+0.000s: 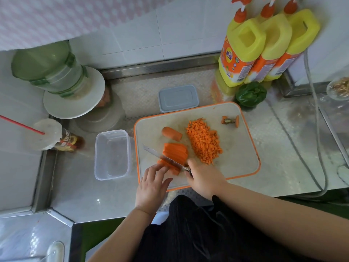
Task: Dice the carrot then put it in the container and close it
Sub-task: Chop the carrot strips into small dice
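Head view, lower centre: right hand (203, 177) grips the knife (166, 158) crosswise over the carrot sticks (175, 153), whose near ends the left hand (153, 183) fingertips pin down.

Bare forearms, no sleeves; black ribbed top (188, 233).

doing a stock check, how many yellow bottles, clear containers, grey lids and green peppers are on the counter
yellow bottles: 3
clear container: 1
grey lid: 1
green pepper: 1
total: 6
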`<state>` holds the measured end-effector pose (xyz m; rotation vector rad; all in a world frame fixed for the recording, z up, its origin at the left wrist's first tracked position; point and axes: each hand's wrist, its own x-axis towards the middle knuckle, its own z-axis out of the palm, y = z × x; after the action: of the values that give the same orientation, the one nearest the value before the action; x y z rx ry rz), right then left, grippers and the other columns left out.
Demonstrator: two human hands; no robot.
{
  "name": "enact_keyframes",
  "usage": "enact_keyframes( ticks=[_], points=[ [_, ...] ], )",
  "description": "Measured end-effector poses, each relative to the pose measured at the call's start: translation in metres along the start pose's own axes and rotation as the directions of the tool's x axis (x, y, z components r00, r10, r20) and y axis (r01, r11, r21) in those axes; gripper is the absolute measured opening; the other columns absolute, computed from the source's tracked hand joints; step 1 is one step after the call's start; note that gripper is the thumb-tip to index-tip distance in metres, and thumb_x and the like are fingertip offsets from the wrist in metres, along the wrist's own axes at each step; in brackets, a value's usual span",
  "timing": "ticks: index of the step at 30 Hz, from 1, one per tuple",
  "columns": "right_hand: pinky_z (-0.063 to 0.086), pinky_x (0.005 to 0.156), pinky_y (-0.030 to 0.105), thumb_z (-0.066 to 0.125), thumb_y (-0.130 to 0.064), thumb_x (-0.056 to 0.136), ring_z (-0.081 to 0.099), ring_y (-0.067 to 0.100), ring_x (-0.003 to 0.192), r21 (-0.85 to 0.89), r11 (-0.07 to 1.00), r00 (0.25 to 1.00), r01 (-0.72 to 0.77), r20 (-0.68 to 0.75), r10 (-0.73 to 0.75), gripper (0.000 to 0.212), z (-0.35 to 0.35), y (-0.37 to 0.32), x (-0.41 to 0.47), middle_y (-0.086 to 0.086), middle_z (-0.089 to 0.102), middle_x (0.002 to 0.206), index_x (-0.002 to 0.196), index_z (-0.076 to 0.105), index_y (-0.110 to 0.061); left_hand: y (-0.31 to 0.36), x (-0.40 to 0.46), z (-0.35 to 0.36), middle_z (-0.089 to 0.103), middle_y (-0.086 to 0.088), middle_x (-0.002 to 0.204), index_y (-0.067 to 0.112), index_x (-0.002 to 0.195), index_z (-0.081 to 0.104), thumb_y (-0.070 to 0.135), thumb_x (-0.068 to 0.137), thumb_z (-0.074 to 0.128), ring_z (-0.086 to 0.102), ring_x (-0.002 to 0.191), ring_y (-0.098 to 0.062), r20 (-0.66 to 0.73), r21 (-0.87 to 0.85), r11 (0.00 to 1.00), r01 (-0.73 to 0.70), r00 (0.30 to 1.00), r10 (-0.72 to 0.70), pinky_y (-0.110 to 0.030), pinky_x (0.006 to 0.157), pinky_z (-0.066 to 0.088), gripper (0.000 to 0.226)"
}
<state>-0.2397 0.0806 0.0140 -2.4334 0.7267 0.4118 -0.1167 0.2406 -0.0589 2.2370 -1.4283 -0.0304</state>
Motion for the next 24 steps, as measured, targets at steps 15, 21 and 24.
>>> enact_keyframes(
  ticks=[15, 21, 24],
  points=[
    [0.033, 0.06, 0.034, 0.037, -0.028, 0.101, 0.045, 0.022, 0.069, 0.008, 0.999, 0.986, -0.036, 0.163, 0.034, 0.022, 0.004, 0.001, 0.009, -0.005, 0.036, 0.067, 0.083, 0.041, -0.015, -0.009, 0.01, 0.019, 0.063, -0.008, 0.099, 0.015, 0.105, 0.057, 0.017, 0.093, 0.057, 0.055, 0.094, -0.026, -0.167, -0.094, 0.991, -0.097, 0.983, 0.08, -0.035, 0.085, 0.049, 0.012],
    [0.03, 0.059, 0.033, 0.037, -0.028, 0.102, 0.045, 0.023, 0.069, 0.045, 0.998, 0.986, -0.045, 0.163, 0.037, 0.022, 0.007, 0.003, 0.01, -0.005, 0.035, 0.066, 0.084, 0.038, -0.015, -0.007, 0.019, 0.026, 0.061, -0.008, 0.101, 0.014, 0.103, 0.057, 0.014, 0.094, 0.057, 0.056, 0.095, -0.027, -0.204, -0.11, 0.989, -0.097, 0.976, 0.073, -0.036, 0.089, 0.049, 0.009],
    [0.025, 0.051, 0.031, 0.038, -0.028, 0.102, 0.04, 0.017, 0.06, 0.079, 0.993, 0.982, -0.086, 0.175, 0.071, 0.026, 0.004, 0.004, 0.009, -0.005, 0.037, 0.065, 0.078, 0.036, -0.017, -0.008, 0.02, 0.028, 0.058, -0.005, 0.104, 0.015, 0.103, 0.057, 0.013, 0.093, 0.058, 0.056, 0.097, -0.027, -0.216, -0.115, 0.987, -0.108, 0.973, 0.082, -0.035, 0.09, 0.048, 0.011]
  ],
)
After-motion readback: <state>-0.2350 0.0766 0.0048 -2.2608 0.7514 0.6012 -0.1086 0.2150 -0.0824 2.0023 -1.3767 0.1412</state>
